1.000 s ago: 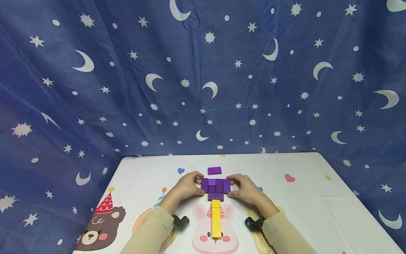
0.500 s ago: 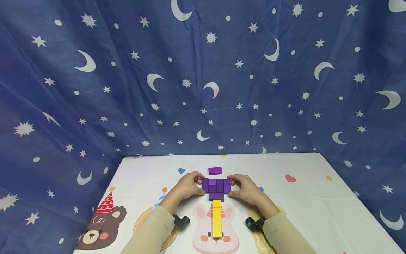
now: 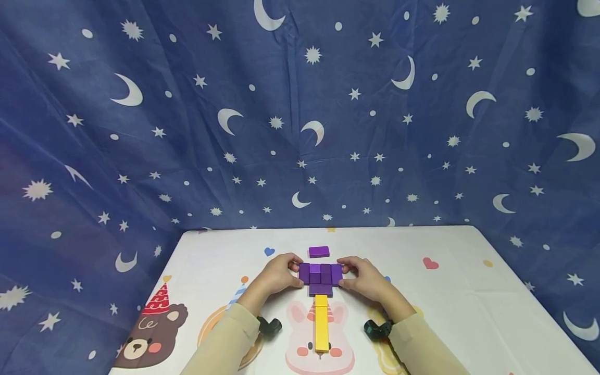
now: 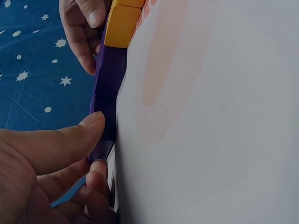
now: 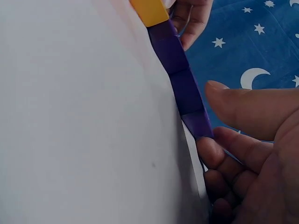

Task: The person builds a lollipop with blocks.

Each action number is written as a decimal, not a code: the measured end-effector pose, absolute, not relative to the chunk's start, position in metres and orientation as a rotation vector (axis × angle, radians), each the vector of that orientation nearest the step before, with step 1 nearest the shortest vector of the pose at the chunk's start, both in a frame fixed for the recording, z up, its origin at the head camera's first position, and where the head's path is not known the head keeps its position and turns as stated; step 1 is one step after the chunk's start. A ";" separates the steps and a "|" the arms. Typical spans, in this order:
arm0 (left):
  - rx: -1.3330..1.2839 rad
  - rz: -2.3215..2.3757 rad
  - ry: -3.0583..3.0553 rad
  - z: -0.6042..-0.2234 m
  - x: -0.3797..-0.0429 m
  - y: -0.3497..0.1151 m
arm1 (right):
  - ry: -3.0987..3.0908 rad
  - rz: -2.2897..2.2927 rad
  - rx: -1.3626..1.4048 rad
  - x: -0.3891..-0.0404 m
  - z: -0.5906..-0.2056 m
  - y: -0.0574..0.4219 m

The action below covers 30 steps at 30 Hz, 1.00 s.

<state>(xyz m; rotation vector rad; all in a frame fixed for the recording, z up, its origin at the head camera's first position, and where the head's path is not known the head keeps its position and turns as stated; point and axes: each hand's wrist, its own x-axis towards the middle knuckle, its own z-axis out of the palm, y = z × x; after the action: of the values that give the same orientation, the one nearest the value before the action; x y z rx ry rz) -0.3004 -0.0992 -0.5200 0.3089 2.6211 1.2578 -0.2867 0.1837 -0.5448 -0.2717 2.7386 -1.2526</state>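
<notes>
Flat purple blocks lie side by side on the table in the head view. My left hand (image 3: 274,275) pinches the leftmost purple block (image 3: 303,274) between thumb and fingers at its near and far edges. On the other side, my right hand (image 3: 365,281) holds the rightmost purple block (image 3: 336,275) the same way. Between them sit smaller purple blocks (image 3: 315,270), with a wide purple block (image 3: 321,290) in front. A yellow bar (image 3: 321,328) runs from that block toward me. In the left wrist view, the thumb (image 4: 96,120) presses the purple side.
Just beyond the row lies a separate purple block (image 3: 319,252). The white tablecloth (image 3: 450,307) carries printed animals, hearts and a bear (image 3: 150,338). Behind the table hangs a blue curtain (image 3: 300,130) with moons and stars. Dark wrist devices (image 3: 270,327) sit under both wrists.
The head view has shifted very slightly, so everything appears a little farther right. Both hands keep their places at the ends of the purple row.
</notes>
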 end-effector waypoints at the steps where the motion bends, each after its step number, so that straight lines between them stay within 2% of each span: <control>1: 0.308 1.259 2.622 -0.520 -0.301 -0.099 | 2.735 -1.258 -0.285 -0.287 -0.544 0.184; 19: 0.304 1.276 2.600 -0.519 -0.300 -0.101 | 2.705 -1.343 -0.281 -0.294 -0.540 0.189; 30: 0.306 1.286 2.606 -0.523 -0.301 -0.101 | 2.753 -1.292 -0.239 -0.312 -0.531 0.193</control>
<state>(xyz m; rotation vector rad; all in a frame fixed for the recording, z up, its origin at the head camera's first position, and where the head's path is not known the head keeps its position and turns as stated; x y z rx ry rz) -0.3011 -0.1011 -0.5226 0.3063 2.6057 1.2862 -0.3116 0.1925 -0.5305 -0.2389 2.7530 -1.2921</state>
